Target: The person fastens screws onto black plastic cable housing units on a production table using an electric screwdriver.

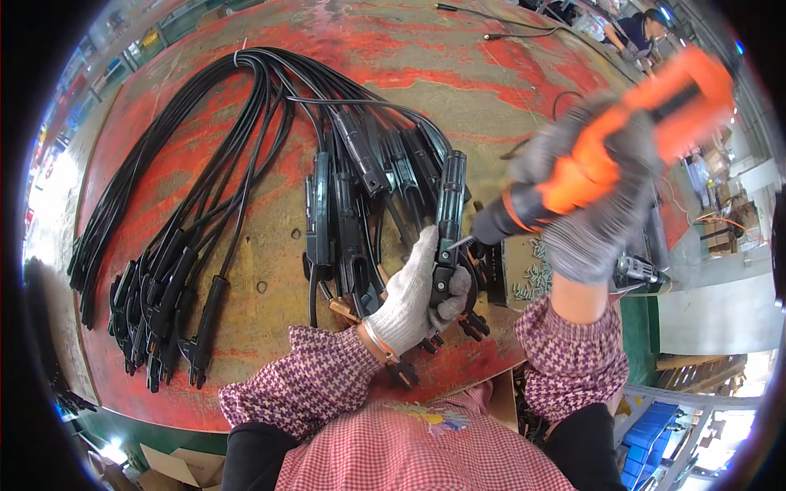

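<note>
My left hand (pixel 409 299), in a white knit glove, is closed around a black welding electrode holder (pixel 450 196) held upright near the table's front edge. My right hand (pixel 602 221), gloved in grey, grips an orange and black cordless screwdriver (pixel 585 168), blurred by motion. Its thin bit (pixel 461 243) points left and meets or nearly meets the holder just above my left fingers; exact contact is hard to tell. Left of my left hand lie several more electrode holders (pixel 321 209) with black cables attached. Part of the held one is hidden by my fingers.
A cable bundle (pixel 246 61) loops across the red, worn table (pixel 270 286), its other holders (pixel 164 303) piled at left. Small screws (pixel 536 274) lie right of my left hand. Another tool (pixel 641 268) rests at the right edge. A person (pixel 639 34) stands far right.
</note>
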`<state>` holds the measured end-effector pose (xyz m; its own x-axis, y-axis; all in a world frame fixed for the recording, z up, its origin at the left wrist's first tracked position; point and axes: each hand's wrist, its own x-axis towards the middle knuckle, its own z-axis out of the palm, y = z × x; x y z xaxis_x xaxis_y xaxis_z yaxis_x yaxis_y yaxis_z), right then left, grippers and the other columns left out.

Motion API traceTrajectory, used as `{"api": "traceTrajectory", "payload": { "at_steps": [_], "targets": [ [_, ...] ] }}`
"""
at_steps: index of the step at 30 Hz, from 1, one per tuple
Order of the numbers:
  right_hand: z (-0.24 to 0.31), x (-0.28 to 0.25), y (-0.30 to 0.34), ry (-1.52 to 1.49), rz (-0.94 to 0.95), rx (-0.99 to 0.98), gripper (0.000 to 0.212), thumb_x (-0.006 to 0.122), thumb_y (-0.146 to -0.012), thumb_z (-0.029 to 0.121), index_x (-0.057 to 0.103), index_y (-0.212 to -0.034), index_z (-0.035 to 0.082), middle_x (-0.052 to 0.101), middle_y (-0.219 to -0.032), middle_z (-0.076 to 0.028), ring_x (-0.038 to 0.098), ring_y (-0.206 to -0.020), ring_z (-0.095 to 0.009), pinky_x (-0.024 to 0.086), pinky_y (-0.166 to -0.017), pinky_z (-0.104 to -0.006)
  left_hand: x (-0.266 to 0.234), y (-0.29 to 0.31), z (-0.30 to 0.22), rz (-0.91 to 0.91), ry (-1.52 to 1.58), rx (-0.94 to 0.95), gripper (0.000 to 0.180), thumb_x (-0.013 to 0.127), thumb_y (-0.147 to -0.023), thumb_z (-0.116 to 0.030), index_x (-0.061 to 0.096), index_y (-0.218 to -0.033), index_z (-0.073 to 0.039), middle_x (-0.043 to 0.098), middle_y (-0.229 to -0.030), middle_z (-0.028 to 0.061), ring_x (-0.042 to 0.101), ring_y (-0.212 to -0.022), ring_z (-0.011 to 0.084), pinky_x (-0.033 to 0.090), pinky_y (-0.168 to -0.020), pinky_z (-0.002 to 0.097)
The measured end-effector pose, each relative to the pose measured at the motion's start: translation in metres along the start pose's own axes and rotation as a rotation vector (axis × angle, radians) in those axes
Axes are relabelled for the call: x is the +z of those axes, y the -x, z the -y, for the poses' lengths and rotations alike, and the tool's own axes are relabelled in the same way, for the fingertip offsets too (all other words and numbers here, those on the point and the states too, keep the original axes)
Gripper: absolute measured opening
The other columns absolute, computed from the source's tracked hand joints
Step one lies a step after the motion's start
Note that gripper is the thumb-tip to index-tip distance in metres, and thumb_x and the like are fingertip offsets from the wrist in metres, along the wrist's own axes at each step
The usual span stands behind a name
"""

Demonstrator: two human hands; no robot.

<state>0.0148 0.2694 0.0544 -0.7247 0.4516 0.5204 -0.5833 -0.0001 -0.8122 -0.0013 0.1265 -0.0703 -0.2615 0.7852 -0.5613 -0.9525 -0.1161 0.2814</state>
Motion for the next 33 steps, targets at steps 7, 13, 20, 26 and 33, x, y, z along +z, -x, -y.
{"api": "traceTrajectory", "payload": {
  "at_steps": [7, 13, 20, 26, 33],
  "targets": [
    [0.033, -0.027, 0.02, -0.264, -0.156, 0.037, 0.045, 0.052, -0.091, 0.052, 0.058, -0.1, 0.009, 0.058, -0.072, -0.005, 0.056, -0.052, -0.02, 0.042, -0.044, -0.0333, -0.003, -0.001, 0.0, 0.001, -0.043, 0.043, 0.042, 0.036, -0.098, -0.054, 0.053, -0.108, -0.016, 0.051, -0.061, 0.003, 0.043, -0.037, 0.0129, 0.032, -0.031, 0.0236],
    [0.012, -0.028, 0.04, -0.353, -0.231, 0.05, 0.043, 0.052, -0.092, 0.052, 0.058, -0.104, 0.011, 0.059, -0.073, -0.006, 0.057, -0.055, -0.021, 0.046, -0.05, -0.0384, -0.001, -0.004, 0.0, -0.044, -0.052, 0.037, 0.045, 0.037, -0.097, -0.056, 0.054, -0.097, -0.015, 0.051, -0.06, 0.0041, 0.043, -0.036, 0.0137, 0.032, -0.029, 0.024],
    [0.0, -0.019, 0.05, -0.411, -0.263, 0.02, 0.039, 0.054, -0.092, 0.048, 0.056, -0.11, 0.014, 0.06, -0.077, -0.009, 0.058, -0.059, -0.024, 0.049, -0.057, -0.0407, -0.005, -0.005, 0.001, 0.052, -0.037, 0.033, 0.045, 0.035, -0.098, -0.056, 0.053, -0.096, -0.016, 0.051, -0.06, 0.0046, 0.042, -0.036, 0.0142, 0.032, -0.029, 0.0244],
    [0.04, -0.048, 0.051, -0.332, -0.147, -0.051, 0.046, 0.048, -0.092, 0.052, 0.06, -0.112, 0.012, 0.061, -0.077, -0.008, 0.058, -0.061, -0.023, 0.047, -0.058, -0.0409, -0.005, -0.007, 0.002, 0.041, -0.011, 0.04, 0.045, 0.032, -0.098, -0.056, 0.054, -0.107, -0.018, 0.051, -0.06, 0.0058, 0.041, -0.036, 0.0154, 0.032, -0.031, 0.0248],
    [0.039, -0.118, 0.091, 0.147, -0.946, -0.312, 0.042, 0.06, -0.085, 0.051, 0.058, -0.087, 0.009, 0.058, -0.068, -0.006, 0.056, -0.053, -0.021, 0.047, -0.05, -0.0354, -0.002, -0.001, 0.0, 0.142, 0.062, 0.077, 0.047, 0.031, -0.1, -0.052, 0.052, -0.12, -0.016, 0.051, -0.065, 0.0074, 0.039, -0.039, 0.0148, 0.033, -0.035, 0.0253]
  ]
}}
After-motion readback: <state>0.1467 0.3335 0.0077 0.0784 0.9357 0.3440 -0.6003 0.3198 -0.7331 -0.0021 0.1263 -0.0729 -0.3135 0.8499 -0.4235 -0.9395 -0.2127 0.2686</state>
